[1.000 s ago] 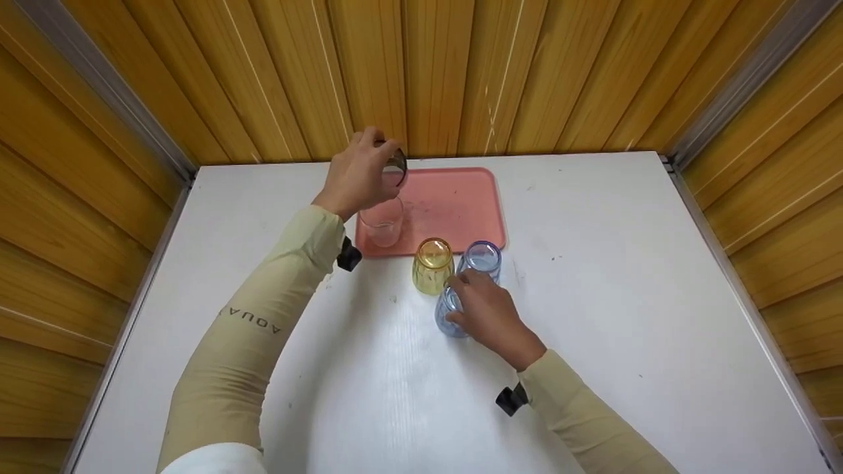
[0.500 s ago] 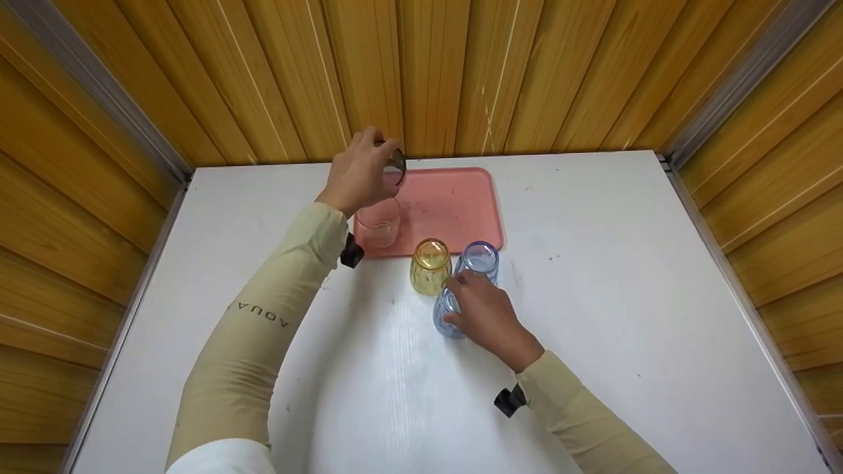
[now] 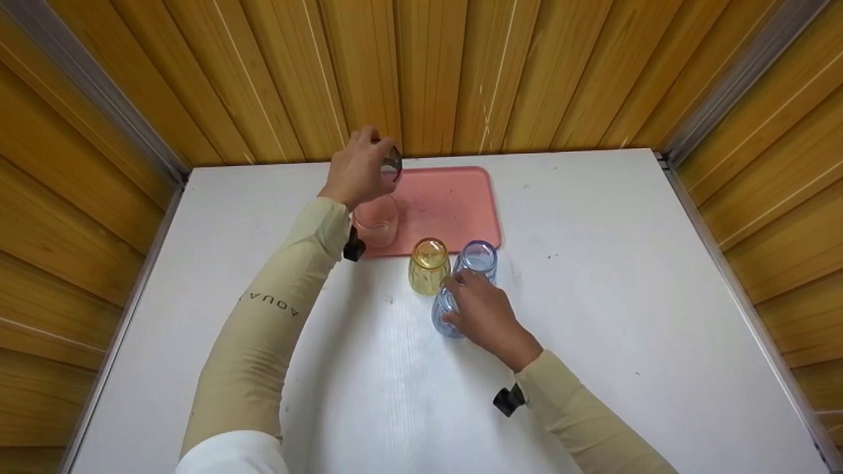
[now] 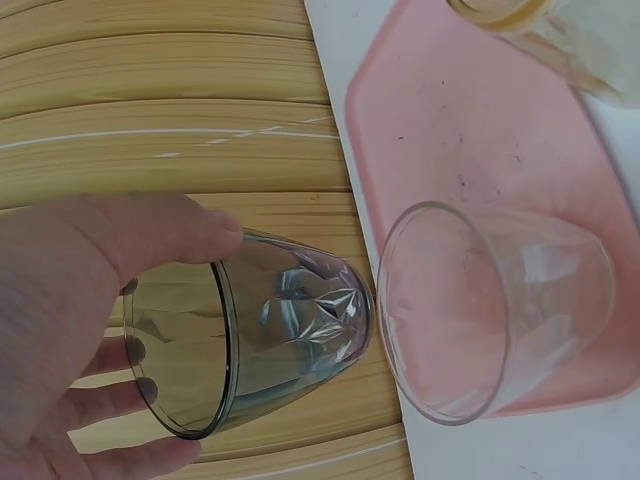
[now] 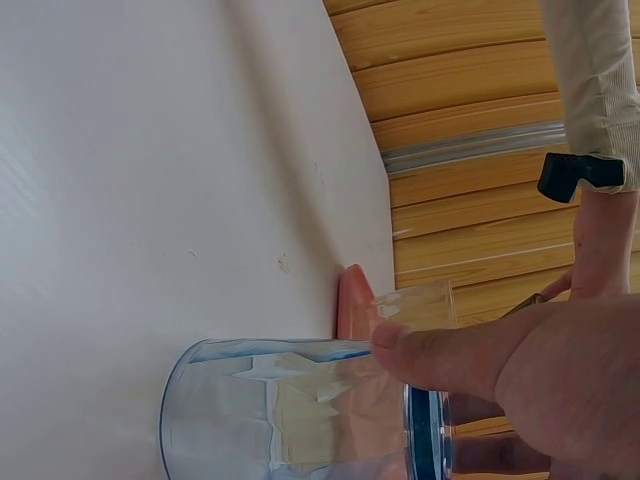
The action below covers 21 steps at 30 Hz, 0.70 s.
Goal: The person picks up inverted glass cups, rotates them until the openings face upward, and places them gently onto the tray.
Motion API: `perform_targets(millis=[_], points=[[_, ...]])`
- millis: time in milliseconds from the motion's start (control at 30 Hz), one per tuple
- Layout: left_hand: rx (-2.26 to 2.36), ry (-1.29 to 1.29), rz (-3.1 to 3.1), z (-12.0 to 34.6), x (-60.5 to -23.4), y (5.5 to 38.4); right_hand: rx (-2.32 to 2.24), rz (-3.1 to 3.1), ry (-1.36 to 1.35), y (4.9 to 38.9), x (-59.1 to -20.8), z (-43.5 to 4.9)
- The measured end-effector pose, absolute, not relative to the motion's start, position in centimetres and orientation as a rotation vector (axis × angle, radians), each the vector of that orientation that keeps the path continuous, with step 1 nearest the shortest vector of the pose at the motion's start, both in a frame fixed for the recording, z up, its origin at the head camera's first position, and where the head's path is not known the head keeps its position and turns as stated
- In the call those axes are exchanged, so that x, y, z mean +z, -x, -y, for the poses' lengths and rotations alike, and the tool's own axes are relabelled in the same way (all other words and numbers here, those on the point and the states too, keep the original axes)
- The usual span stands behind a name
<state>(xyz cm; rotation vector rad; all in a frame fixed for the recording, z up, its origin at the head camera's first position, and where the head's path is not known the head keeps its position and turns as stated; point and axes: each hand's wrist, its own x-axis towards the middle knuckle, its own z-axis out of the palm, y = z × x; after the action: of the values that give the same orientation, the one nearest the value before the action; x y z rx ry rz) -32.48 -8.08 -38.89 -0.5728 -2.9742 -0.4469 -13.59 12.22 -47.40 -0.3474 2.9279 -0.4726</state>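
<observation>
My left hand (image 3: 359, 168) grips a smoky grey glass (image 4: 300, 320) by its rim, thumb on one side and fingers on the other. That glass hangs rim up over the tray's back left corner. Its base comes right at the rim of a clear glass (image 4: 555, 295), which stands rim up on the pink tray (image 3: 454, 204). With its fingers around the upturned base, my right hand (image 3: 487, 316) holds a light blue glass (image 5: 300, 410) upside down on the table. A yellow glass (image 3: 428, 271) and a second blue glass (image 3: 479, 255) stand upside down just beyond it.
The white table (image 3: 612, 296) is enclosed by wood-patterned walls (image 3: 428, 79) at the back and both sides. The tray lies near the back edge, with the yellow and second blue glasses close to its front edge.
The view has shifted slightly, and my left elbow has moved a little inward. Both hands keep their hold on the same glasses, which stay nearly in place.
</observation>
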Motion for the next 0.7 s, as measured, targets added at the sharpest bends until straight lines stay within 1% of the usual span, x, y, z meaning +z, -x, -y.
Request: perform_targets(millis=[233,700], points=[[-0.401,0.552,2.991,7.8,-39.1,33.1,-0.373,-2.985,0.419,13.6,-47.6,-12.3],[-0.502,0.469,3.063,7.3,-39.8,34.1,-0.389,-2.964,0.373,13.3,-47.4,-12.2]])
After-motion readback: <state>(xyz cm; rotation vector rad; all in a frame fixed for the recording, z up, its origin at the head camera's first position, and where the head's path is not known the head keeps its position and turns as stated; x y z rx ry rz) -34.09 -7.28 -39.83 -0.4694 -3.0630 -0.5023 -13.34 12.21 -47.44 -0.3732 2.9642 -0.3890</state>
